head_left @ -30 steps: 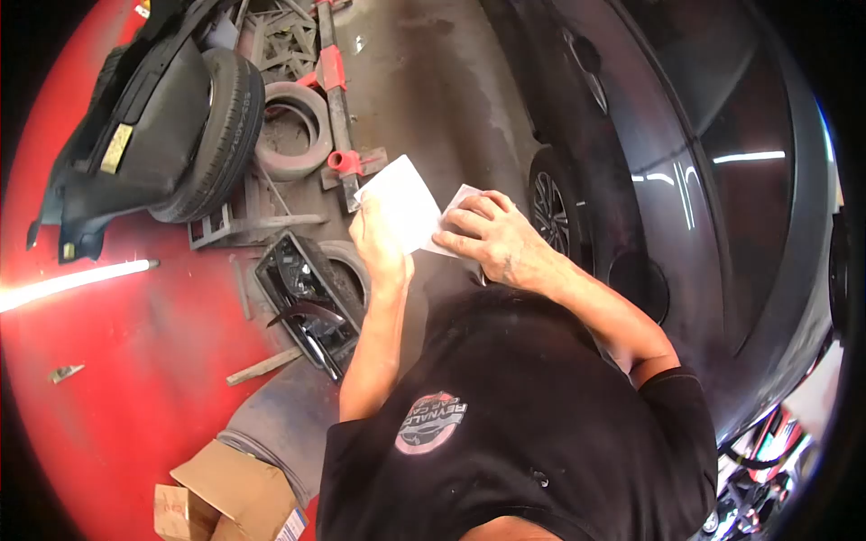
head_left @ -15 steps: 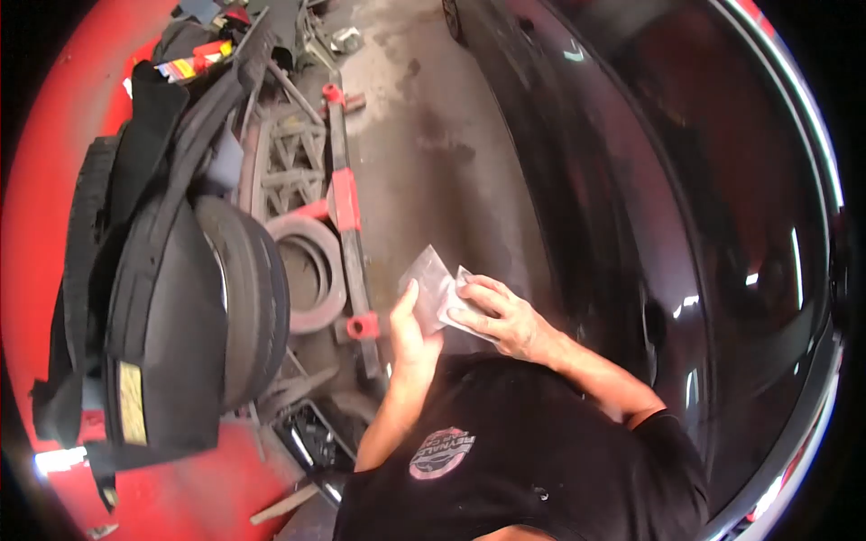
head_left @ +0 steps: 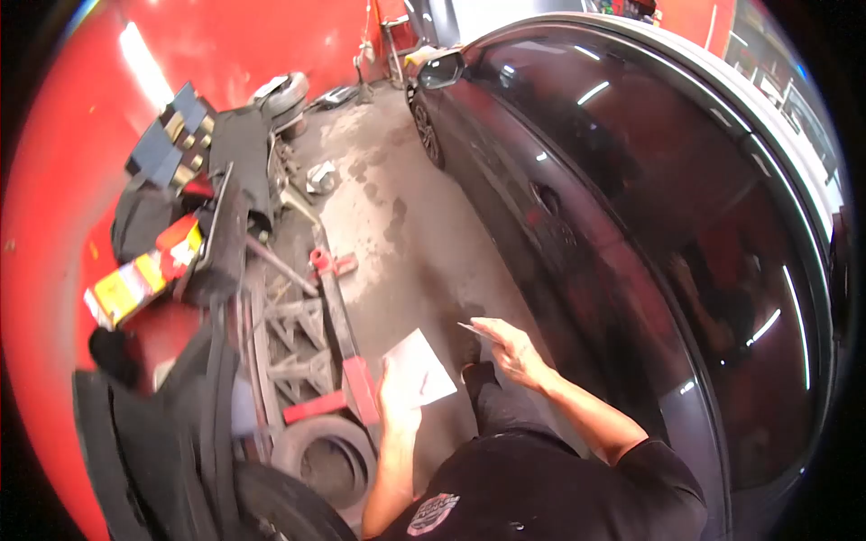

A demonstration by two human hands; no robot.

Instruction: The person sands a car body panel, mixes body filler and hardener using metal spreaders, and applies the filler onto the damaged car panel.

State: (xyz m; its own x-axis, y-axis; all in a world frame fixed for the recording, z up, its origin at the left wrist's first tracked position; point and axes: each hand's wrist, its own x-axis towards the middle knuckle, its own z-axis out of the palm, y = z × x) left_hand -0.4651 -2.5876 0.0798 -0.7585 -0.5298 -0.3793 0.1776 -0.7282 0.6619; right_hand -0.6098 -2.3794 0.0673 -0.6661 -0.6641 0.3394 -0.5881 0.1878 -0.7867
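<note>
My left hand (head_left: pixel 397 406) is closed on a white square sheet (head_left: pixel 422 365), gripping its left side with the thumb over it. A small dark mark shows near the sheet's lower edge. To the right, my right hand (head_left: pixel 514 352) pinches a thin flat piece (head_left: pixel 469 326), seen nearly edge-on; its kind cannot be made out. A gap separates the two hands. Both are held in front of my body, above the concrete floor (head_left: pixel 433 261) and beside the dark car (head_left: pixel 532 216).
On the left lie a tire (head_left: pixel 287 455), a metal frame with red parts (head_left: pixel 361 388), black panels (head_left: pixel 135 451) and a yellow-and-red box (head_left: pixel 131 288). A red wall (head_left: pixel 271 41) stands behind. The car's side mirror (head_left: pixel 442 70) juts out ahead.
My view has swung up toward the far wall. My hands have drawn apart; the sheet in the left now faces me, and the right hand's piece has turned edge-on.
</note>
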